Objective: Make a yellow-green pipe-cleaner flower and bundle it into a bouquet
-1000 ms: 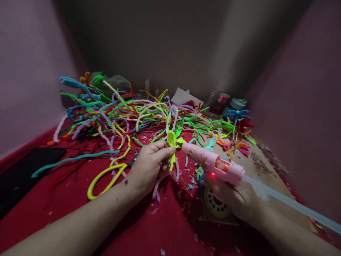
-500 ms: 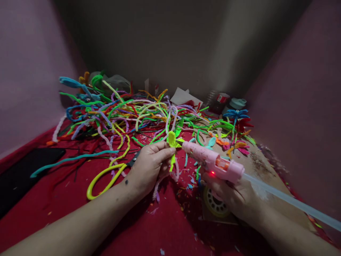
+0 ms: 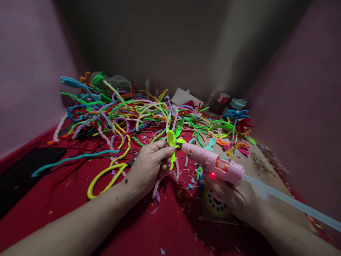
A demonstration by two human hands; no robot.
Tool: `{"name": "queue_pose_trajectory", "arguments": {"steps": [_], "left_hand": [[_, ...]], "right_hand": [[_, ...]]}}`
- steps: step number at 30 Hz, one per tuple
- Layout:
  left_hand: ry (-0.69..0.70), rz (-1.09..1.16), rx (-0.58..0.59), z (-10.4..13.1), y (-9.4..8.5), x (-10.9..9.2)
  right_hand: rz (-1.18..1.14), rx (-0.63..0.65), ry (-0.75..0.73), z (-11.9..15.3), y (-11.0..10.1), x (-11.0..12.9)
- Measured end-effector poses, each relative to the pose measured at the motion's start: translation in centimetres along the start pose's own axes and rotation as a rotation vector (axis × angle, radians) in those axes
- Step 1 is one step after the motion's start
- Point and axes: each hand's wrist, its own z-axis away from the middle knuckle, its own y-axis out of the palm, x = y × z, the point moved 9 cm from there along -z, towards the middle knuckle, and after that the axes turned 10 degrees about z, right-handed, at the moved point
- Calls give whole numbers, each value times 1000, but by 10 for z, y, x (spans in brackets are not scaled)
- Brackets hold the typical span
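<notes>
Between the thumb and fingers of my left hand is a yellow-green fuzzy piece with leaf-like parts. My right hand is wrapped round a pink glue gun with a lit red light. A long clear glue stick sticks out of its back end. The gun's nozzle points left and is at the fuzzy piece's right side; whether they touch I cannot tell. Yellow-handled scissors lie beside my left wrist, their blades partly hidden by the hand.
A heap of coloured pipe cleaners spreads along the back of the red cloth. At left lies a black flat object. A brown board at right bears fuzzy flowers and a roll of tape.
The yellow-green piece has turned slightly in my left fingers, its upright part leaning a little left. My right hand and the glue gun have hardly moved.
</notes>
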Motion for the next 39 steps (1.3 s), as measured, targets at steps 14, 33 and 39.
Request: {"name": "queue_pose_trajectory", "arguments": {"steps": [14,33,39], "left_hand": [[7,10,5,-1,1,1],[-17,1,12,-1,2,1],[-12,0,16,0,1,1]], "right_hand": [[-56,49,19,-4,1,7],[-38,76,32,-4,4,6],[-52,88,98,0,7,-5]]}}
